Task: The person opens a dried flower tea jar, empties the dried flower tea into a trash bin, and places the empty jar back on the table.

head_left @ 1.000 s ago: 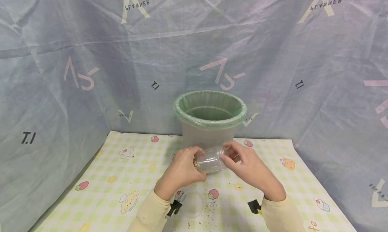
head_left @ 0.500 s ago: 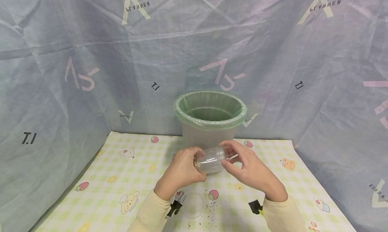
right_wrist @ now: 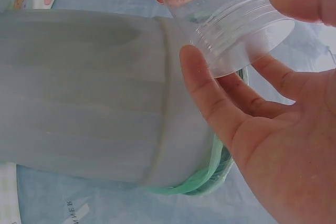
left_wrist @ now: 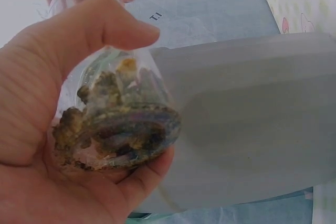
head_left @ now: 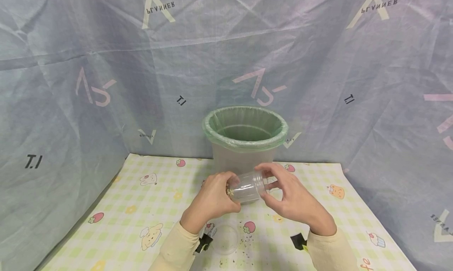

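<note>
A clear plastic jar [head_left: 245, 187] lies tilted on its side between my hands, held above the table in front of the bin. My left hand [head_left: 214, 194] grips its base end, the thumb across the wall and the fingers under it. Yellow-brown dried clumps [left_wrist: 102, 90], perhaps dried flowers, are gathered at that end. At the threaded mouth [right_wrist: 247, 30], my right hand [head_left: 288, 194] holds the rim between thumb and fingertips. The right wrist view shows the palm apart from the jar. A round clear disc [head_left: 224, 239], like a lid, lies near the left sleeve.
A grey bin [head_left: 244, 159] with a green liner [head_left: 244, 144] folded over its rim stands just behind the hands. Dark crumbs [head_left: 245, 243] are scattered on the checked tablecloth [head_left: 170, 208]. Grey-blue printed cloth [head_left: 106, 117] encloses the back and sides.
My right hand has shifted a little at the jar's mouth, its fingers spreading wider and its thumb slipping toward the rim's edge. The left hand and the jar have stayed almost still.
</note>
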### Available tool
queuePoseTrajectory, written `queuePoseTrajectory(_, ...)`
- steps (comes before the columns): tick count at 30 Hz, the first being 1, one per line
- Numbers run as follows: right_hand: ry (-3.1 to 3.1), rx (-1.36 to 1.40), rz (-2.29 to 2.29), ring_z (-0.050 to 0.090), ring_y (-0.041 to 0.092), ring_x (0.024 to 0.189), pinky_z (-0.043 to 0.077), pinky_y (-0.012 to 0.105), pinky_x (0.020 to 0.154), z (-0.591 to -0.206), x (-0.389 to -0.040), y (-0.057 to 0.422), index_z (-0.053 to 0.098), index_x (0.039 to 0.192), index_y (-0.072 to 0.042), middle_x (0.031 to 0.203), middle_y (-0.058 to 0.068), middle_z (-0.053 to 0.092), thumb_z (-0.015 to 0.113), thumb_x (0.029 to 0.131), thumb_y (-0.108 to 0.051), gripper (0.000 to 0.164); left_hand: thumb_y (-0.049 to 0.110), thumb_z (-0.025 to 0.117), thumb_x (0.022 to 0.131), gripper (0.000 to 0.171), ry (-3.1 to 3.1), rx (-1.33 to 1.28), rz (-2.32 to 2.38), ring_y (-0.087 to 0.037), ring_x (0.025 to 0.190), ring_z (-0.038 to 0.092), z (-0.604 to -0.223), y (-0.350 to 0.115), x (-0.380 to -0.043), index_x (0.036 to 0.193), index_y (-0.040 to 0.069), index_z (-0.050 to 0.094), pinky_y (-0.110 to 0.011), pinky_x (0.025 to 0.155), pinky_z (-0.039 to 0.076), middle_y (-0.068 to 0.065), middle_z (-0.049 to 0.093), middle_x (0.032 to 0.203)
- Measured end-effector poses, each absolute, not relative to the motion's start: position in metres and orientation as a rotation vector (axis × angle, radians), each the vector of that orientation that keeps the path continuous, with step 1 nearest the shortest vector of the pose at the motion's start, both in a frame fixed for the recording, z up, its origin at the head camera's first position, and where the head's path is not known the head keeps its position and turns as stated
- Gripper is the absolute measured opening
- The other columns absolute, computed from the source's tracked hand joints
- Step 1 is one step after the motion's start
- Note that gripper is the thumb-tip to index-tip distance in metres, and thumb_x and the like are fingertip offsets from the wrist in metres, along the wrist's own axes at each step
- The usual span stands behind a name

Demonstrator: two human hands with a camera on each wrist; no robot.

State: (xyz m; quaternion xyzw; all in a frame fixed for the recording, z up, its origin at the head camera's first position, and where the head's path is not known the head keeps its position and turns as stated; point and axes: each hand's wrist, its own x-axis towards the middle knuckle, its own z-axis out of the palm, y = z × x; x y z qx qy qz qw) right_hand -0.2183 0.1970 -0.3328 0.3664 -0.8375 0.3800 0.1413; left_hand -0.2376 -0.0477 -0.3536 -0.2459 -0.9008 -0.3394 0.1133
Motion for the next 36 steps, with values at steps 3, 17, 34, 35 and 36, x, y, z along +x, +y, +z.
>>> queuePoseTrajectory(3,-2.408,1.075,1.096,0.056,0.017,0.124,0.059,0.033,0.089,-0.3323,-0.2185,0.1968,0.047,0.145,-0.014,0.137,-0.004,0.052,0.070,0.090,0.001,0.062,0.012,0.082,0.063,0.045,-2.643,-0.719,-0.999,-0.012,0.081,0.058,-0.3539,-0.0474,-0.2378,0.107,0.016,0.071,-0.031,0.075,0.050,0.006,0.069,0.099)
queuePoseTrajectory(17,-2.358,1.138,1.119,0.052,0.015,0.128,0.058,0.036,0.093,-0.3324,-0.2207,0.1975,0.048,0.140,-0.017,0.136,-0.002,0.051,0.066,0.081,0.013,0.068,0.012,0.082,0.064,0.046,-2.643,-0.730,-1.015,-0.013,0.080,0.059,-0.3535,-0.0475,-0.2384,0.109,0.014,0.071,-0.032,0.073,0.051,0.004,0.070,0.100)
queuePoseTrajectory(34,-2.322,1.201,1.142,0.047,0.020,0.132,0.058,0.040,0.092,-0.3329,-0.2228,0.1960,0.049,0.134,-0.016,0.140,0.008,0.046,0.058,0.073,0.022,0.073,0.013,0.082,0.064,0.047,-2.654,-0.740,-1.012,-0.012,0.079,0.058,-0.3529,-0.0486,-0.2394,0.109,0.013,0.071,-0.031,0.072,0.051,0.005,0.069,0.097)
queuePoseTrajectory(35,-2.322,1.202,1.145,0.047,0.020,0.133,0.058,0.040,0.092,-0.3332,-0.2230,0.1960,0.049,0.134,-0.017,0.141,0.009,0.046,0.058,0.073,0.023,0.073,0.013,0.082,0.064,0.047,-2.655,-0.741,-1.014,-0.013,0.079,0.058,-0.3532,-0.0486,-0.2395,0.109,0.013,0.071,-0.031,0.072,0.051,0.004,0.069,0.096)
queuePoseTrajectory(36,-2.319,1.205,1.142,0.046,0.020,0.133,0.058,0.040,0.092,-0.3337,-0.2232,0.1959,0.049,0.133,-0.017,0.141,0.008,0.046,0.058,0.073,0.023,0.073,0.013,0.082,0.064,0.047,-2.658,-0.742,-1.016,-0.013,0.078,0.058,-0.3533,-0.0487,-0.2396,0.109,0.013,0.071,-0.031,0.071,0.051,0.005,0.069,0.096)
